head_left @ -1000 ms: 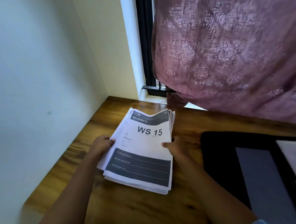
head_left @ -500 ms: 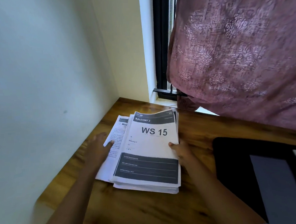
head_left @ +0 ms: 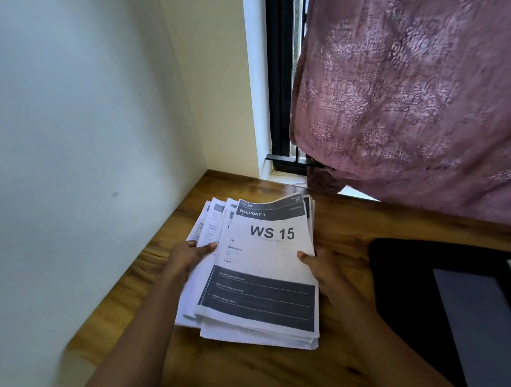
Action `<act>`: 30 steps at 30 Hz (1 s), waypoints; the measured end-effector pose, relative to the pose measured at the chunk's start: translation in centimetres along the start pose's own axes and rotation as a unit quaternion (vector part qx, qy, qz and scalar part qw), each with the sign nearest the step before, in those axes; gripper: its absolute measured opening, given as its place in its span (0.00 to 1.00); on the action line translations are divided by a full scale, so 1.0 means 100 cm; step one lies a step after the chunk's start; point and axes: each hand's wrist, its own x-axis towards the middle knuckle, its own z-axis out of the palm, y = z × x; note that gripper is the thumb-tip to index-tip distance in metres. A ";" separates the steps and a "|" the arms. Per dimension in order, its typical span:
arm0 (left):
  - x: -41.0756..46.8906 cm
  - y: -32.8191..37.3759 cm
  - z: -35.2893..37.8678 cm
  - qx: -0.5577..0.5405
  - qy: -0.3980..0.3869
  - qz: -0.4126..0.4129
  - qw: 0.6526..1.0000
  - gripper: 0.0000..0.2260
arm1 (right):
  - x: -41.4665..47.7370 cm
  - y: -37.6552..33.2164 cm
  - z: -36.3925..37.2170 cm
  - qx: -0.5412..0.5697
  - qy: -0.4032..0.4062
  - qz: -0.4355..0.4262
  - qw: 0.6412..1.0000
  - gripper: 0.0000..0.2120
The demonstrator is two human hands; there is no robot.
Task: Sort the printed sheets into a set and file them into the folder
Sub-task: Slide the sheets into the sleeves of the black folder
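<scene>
Head view, sole view on file. Sheets point(head_left: 262, 270) found as thick stack flat on desk point(head_left: 355, 226), face up, in corner between wall point(head_left: 66, 145) and curtain point(head_left: 406, 94); near black folder point(head_left: 404, 304) at right, apart from it, stack wholly outside it. Top page headed "BALCONY 3", marked "WS 15". Long axis set from near desk edge toward window, roughly straight away from person; heading end pointed away, toward window, print upright to person. Lower pages fanned out leftward from under top page, edges not square. Right hand point(head_left: 321, 267) clamped on right edge of stack: thumb on top page, fingers below, out of sight. Left hand point(head_left: 186, 257) pinching fanned pages at left edge, thumb across them, fingertips curled at margin. Step in hand, by judgement: sorting, at stage of spreading stack to read headings; filing not begun. Next move, by judgement: calls for parting pages one heading at a time with left thumb against firm right-hand hold, then squaring edges into one set before any shift rightward to folder. Risk noted: loose pages apt to slide off fan toward wall if released unevenly.
</scene>
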 end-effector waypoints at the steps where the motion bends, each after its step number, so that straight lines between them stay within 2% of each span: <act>1: 0.001 -0.001 -0.001 -0.005 0.011 0.016 1.000 0.14 | -0.001 0.001 -0.001 -0.001 0.007 0.005 1.000 0.15; 3: 0.006 -0.004 -0.003 0.031 0.043 0.045 0.998 0.14 | -0.001 0.002 -0.006 -0.003 0.023 0.012 1.000 0.16; 6: 0.013 -0.009 -0.009 0.147 0.083 0.091 0.981 0.18 | 0.000 0.004 -0.016 0.004 0.040 0.016 0.999 0.15; 8: 0.010 -0.011 -0.008 0.259 0.124 0.149 0.946 0.21 | 0.000 0.005 -0.020 0.025 0.040 0.019 0.999 0.16; 9: 0.008 -0.012 -0.004 0.320 0.155 0.191 0.915 0.24 | 0.000 0.005 -0.022 0.039 0.037 0.021 0.998 0.16; 10: 0.005 -0.012 0.003 0.360 0.182 0.240 0.883 0.25 | -0.002 0.004 -0.023 0.052 0.032 0.022 0.998 0.16; 11: 0.002 -0.011 0.011 0.364 0.182 0.273 0.871 0.25 | -0.002 0.004 -0.024 0.063 0.027 0.021 0.997 0.16; 12: -0.003 -0.007 0.020 0.333 0.151 0.280 0.888 0.24 | -0.005 0.001 -0.025 0.069 0.025 0.017 0.997 0.17; 14: -0.009 0.001 0.033 0.225 0.043 0.214 0.950 0.20 | -0.010 -0.003 -0.027 0.064 0.028 0.002 0.998 0.18; 15: -0.011 0.004 0.037 0.171 -0.007 0.176 0.969 0.16 | -0.011 -0.004 -0.029 0.061 0.031 -0.003 0.998 0.19; 16: -0.010 0.005 0.038 0.132 -0.033 0.153 0.979 0.13 | -0.012 -0.005 -0.030 0.058 0.037 -0.005 0.998 0.20; 18: -0.005 0.003 0.039 0.081 -0.034 0.123 0.989 0.15 | -0.014 -0.005 -0.032 0.042 0.048 -0.005 0.998 0.22; 24: 0.002 -0.003 0.026 0.118 0.039 0.121 0.985 0.15 | -0.008 0.003 -0.039 -0.019 0.102 -0.005 0.995 0.19; 26: 0.000 -0.006 0.027 0.203 0.094 0.173 0.959 0.19 | -0.008 0.007 -0.040 -0.022 0.116 -0.008 0.993 0.19; 28: -0.004 -0.005 0.035 0.284 0.130 0.254 0.915 0.23 | -0.010 0.009 -0.040 -0.019 0.123 -0.009 0.992 0.19; 29: -0.005 -0.004 0.041 0.293 0.123 0.277 0.907 0.22 | -0.010 0.011 -0.040 -0.012 0.125 -0.012 0.992 0.18; 30: -0.008 0.001 0.047 0.279 0.088 0.258 0.921 0.21 | -0.011 0.011 -0.039 -0.004 0.125 -0.018 0.992 0.17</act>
